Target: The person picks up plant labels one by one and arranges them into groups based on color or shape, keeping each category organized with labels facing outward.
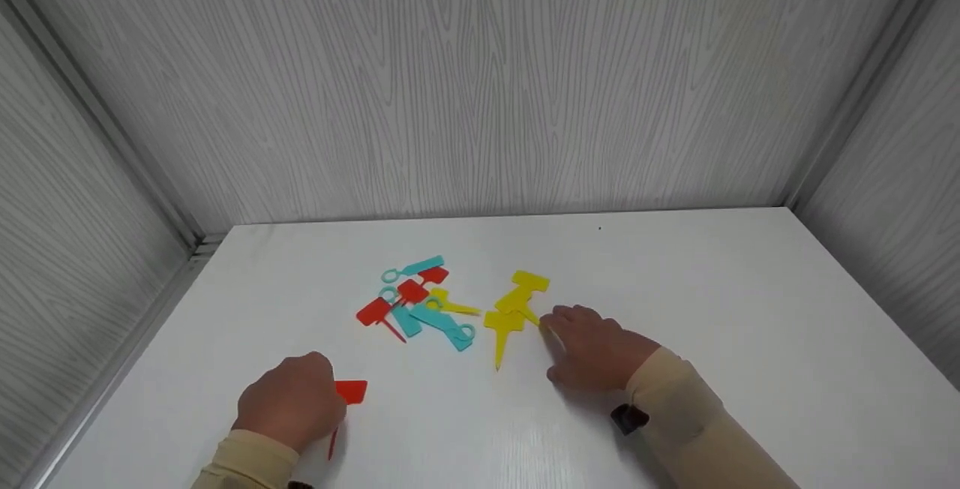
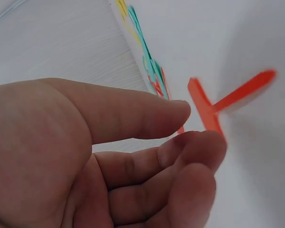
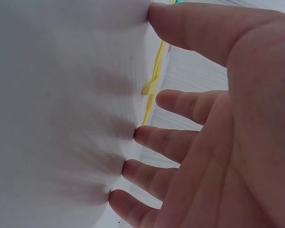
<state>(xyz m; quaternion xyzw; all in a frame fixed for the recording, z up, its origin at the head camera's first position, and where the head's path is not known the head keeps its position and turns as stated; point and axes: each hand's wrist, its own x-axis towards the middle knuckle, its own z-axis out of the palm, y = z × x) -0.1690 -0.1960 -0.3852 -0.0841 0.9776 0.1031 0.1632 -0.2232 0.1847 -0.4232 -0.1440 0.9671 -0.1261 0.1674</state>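
Observation:
My left hand is at the front left, over a red T-shaped plant label that lies on the white table. In the left wrist view, thumb and forefinger are slightly apart, and the label lies just beyond the fingertips, partly hidden by a finger. My right hand has its fingers spread, with several fingertips on the tabletop. It is beside a group of yellow plant labels, close to the stem of one; whether they touch, I cannot tell.
Left of the yellow group lies a loose pile of red labels, teal ring-ended tags and one yellow label, some overlapping. Grey wood-grain panels stand behind the table and at both sides.

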